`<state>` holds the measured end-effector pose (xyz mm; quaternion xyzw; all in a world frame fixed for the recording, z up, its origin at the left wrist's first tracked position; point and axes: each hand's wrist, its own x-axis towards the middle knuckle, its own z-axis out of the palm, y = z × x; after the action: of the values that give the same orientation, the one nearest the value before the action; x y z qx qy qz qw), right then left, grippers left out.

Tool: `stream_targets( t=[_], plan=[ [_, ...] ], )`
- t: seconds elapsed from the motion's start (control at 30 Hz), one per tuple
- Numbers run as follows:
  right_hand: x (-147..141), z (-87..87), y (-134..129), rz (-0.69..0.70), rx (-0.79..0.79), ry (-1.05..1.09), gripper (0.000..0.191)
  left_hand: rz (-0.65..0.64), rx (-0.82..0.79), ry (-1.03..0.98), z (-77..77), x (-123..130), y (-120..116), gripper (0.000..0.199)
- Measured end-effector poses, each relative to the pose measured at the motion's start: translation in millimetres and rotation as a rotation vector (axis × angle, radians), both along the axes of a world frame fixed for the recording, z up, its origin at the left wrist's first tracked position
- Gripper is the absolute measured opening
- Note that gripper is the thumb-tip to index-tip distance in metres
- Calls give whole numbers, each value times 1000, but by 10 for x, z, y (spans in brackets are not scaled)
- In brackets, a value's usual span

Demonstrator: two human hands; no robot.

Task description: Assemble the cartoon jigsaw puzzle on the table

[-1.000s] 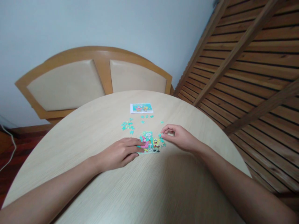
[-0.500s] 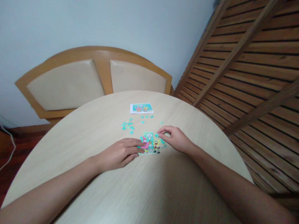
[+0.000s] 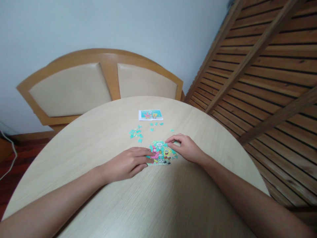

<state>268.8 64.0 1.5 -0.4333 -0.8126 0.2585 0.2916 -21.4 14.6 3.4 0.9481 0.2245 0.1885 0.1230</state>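
Note:
A partly assembled jigsaw puzzle [image 3: 160, 158] with pink, grey-green and yellow cartoon figures lies on the table in front of me. My left hand [image 3: 131, 161] rests flat on its left edge, fingers stretched over the pink figure and covering part of it. At the upper right edge, above the yellow figure, my right hand [image 3: 182, 145] pinches a small turquoise puzzle piece [image 3: 165, 144] between thumb and forefinger. That piece touches or almost touches the assembled part; I cannot tell whether it is seated.
Loose turquoise puzzle pieces [image 3: 135, 133] lie in a cluster beyond my left hand, with several more scattered to the right. A picture card [image 3: 151, 114] of the same figures lies behind them. Past the round wooden table [image 3: 99, 205] stand a padded chair back [image 3: 71, 89] and slatted wood [image 3: 247, 69].
My right fingertips have shifted slightly left against the puzzle, bringing the turquoise piece closer to the middle figure's head. My left hand stays flat on the puzzle's left edge.

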Motion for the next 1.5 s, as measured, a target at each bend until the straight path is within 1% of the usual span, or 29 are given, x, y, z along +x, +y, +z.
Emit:
stream_targets(
  t=[0.23,0.43,0.77,0.9,1.07,1.33,1.4,1.5],
  plan=[
    [-3,13,-11,-6,-1,-20,16,0,9,-3,6,3,-2,28],
    [2,-8,1,-13,-8,-19,16,-4,15,-6,-7,-3,9,28],
    [-5,-28,-6,4,27,-21,13,-1,28,22,-18,-10,10,29],
    [-12,-22,-7,7,75,-54,12,3,36,15,-22,-6,15,28],
    [-12,-10,-13,39,149,-98,10,3,32,12,-15,-9,8,28],
    [13,10,-11,117,197,-134,11,4,19,16,-10,-2,10,28],
    [25,36,-18,132,203,-138,11,-2,11,16,-7,-1,12,27],
    [67,120,-46,152,203,-151,12,-10,6,11,-2,-4,10,27]
  ],
)
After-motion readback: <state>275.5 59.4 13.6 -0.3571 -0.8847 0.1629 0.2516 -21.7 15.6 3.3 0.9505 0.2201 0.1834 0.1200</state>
